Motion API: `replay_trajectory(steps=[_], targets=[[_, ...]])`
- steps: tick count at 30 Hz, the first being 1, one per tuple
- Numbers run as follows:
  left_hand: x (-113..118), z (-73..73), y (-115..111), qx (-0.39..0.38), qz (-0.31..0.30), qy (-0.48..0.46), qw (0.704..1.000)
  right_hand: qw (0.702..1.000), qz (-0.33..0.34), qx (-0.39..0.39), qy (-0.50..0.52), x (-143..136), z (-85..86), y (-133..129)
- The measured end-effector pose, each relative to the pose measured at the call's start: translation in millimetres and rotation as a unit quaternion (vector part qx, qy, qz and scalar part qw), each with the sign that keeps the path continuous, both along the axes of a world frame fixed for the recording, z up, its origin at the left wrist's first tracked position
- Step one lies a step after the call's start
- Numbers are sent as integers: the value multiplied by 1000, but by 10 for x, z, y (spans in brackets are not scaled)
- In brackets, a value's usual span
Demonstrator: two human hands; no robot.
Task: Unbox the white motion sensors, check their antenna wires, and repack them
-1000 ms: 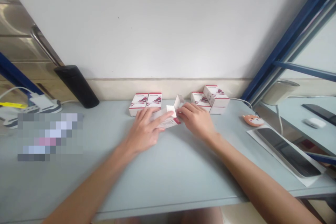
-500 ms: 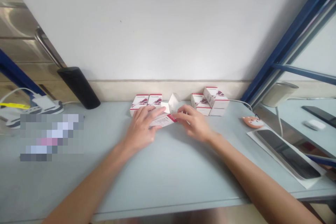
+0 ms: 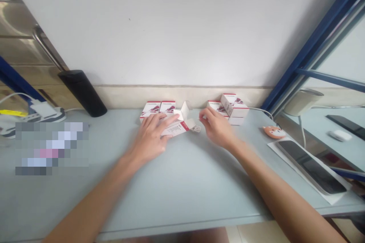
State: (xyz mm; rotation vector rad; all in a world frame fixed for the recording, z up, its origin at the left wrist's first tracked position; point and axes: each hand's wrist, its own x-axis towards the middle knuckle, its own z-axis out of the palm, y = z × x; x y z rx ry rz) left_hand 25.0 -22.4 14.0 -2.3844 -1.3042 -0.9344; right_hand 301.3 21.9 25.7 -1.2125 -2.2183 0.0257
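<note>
My left hand (image 3: 152, 134) presses on a small white-and-red cardboard box (image 3: 176, 129) that lies on the table, fingers over its top and thumb along the near side. The box's right end is open, with white flaps (image 3: 186, 109) standing out from it. A small piece with printed marks (image 3: 195, 128) shows at the lower right of that end; whether it is a flap or a separate item I cannot tell. My right hand (image 3: 215, 125) hovers to the right, apart from the box, fingers curled together. What they hold, if anything, is hidden.
Two similar boxes (image 3: 150, 108) stand behind my left hand, and several stacked boxes (image 3: 236, 106) behind my right. A black cylinder (image 3: 82, 93) leans near the wall at left, beside a power strip (image 3: 54, 114). At right lie a phone (image 3: 310, 165) and an orange animal-shaped object (image 3: 273, 131).
My right hand has drawn back to the right, away from the box's open end. The flaps and the small printed piece now show more fully. My left hand stays on the box.
</note>
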Motion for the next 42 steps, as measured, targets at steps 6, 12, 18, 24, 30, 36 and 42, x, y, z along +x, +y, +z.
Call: replay_trajectory(steps=[6,12,18,24,30,36,42], targets=[[-21,14,8,8,4,-1,1000,981,-68,-116,-142,99,-47,26],[-20,17,-10,15,-1,5,1000,998,-47,-42,-22,49,69,-57],[87,31,-88,80,-38,3,996,995,6,-60,85,-146,10,-159],[182,37,-159,136,-86,17,987,957,27,-174,232,-193,-1,-154],[171,45,-174,83,-109,0,991,918,1,-206,339,-249,-71,-145],[186,93,-211,23,-112,-32,993,909,41,-195,366,-263,-69,-149],[227,150,-236,-27,-99,-66,993,909,48,-161,382,-219,100,-153]])
